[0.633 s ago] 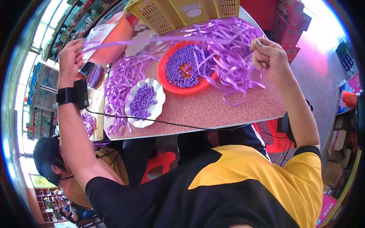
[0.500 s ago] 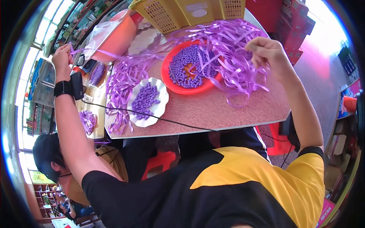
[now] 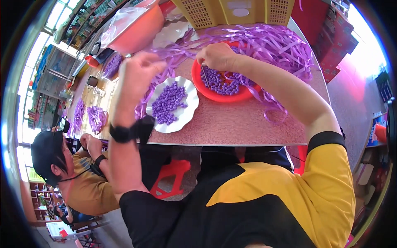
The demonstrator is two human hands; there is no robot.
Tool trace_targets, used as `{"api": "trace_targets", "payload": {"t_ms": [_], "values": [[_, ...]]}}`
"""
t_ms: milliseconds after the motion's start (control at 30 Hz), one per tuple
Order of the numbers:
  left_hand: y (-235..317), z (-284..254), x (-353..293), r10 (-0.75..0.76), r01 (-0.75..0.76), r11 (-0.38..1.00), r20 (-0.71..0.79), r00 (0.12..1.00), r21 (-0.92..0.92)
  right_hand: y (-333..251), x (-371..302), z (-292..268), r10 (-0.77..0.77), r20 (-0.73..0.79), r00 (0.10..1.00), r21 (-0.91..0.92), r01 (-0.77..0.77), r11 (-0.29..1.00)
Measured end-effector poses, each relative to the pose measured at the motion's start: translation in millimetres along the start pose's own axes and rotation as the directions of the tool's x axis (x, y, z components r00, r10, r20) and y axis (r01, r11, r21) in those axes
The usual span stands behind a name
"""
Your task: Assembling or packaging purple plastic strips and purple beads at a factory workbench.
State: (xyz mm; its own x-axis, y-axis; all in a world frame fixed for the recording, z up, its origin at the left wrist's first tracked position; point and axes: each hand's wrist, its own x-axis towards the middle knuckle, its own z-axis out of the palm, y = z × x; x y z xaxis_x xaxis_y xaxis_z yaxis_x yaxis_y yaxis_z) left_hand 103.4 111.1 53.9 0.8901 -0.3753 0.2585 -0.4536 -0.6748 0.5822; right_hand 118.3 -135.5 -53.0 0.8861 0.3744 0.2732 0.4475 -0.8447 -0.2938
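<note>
Above the left side of the red bowl (image 3: 223, 98), my right hand (image 3: 217, 57) is closed, its fingertips pinching the top of a thin metal needle (image 3: 206, 78). The needle slants down among the purple beads (image 3: 231, 87) in that bowl. Smeared by motion, my left hand (image 3: 140, 70) is raised over the table's left part, near a heap of purple ribbons (image 3: 175, 63); whether its fingers hold anything does not show. Closer to me, a scalloped white plate (image 3: 193, 101) carries more purple beads (image 3: 168, 103). A large pile of purple ribbons (image 3: 285, 49) lies behind and right of the bowl.
At the back stand a yellow plastic basket (image 3: 231, 14) and a plastic-lined pink tub (image 3: 142, 31). Beyond the left edge of my table, another person (image 3: 84, 182) sits by a wooden table with ribbon bundles (image 3: 97, 119). A red stool (image 3: 175, 177) is below.
My right hand has come left from beside the ribbon pile to the needle in the bowl. My left hand, which held a ribbon end far left, has swung right.
</note>
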Motion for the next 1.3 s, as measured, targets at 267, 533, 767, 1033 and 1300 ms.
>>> {"api": "trace_targets", "payload": {"t_ms": [267, 533, 767, 1033, 1300], "values": [[0, 76, -66, -0.026, 0.06, 0.945, 0.11, 0.994, -0.322, -24, 16, 7, 0.358, 0.031, 0.933, -0.081, -0.354, 0.932], [-2, 108, -77, 0.017, -0.003, 0.947, 0.041, 0.999, -0.322, -22, 13, 3, 0.411, 0.061, 0.909, -0.065, -0.408, 0.911], [8, 128, -79, 0.057, -0.055, 0.97, 0.001, 0.998, -0.235, -24, 25, 5, 0.529, 0.119, 0.84, -0.043, -0.528, 0.848], [1, 139, -63, 0.095, -0.093, 0.995, -0.078, 0.992, 0.037, -27, 24, 8, 0.532, 0.123, 0.838, 0.004, -0.536, 0.844], [13, 135, -66, -0.044, 0.018, 0.905, -0.051, 0.998, -0.424, 9, -23, -43, 0.435, 0.097, 0.895, 0.701, -0.371, 0.608]]}}
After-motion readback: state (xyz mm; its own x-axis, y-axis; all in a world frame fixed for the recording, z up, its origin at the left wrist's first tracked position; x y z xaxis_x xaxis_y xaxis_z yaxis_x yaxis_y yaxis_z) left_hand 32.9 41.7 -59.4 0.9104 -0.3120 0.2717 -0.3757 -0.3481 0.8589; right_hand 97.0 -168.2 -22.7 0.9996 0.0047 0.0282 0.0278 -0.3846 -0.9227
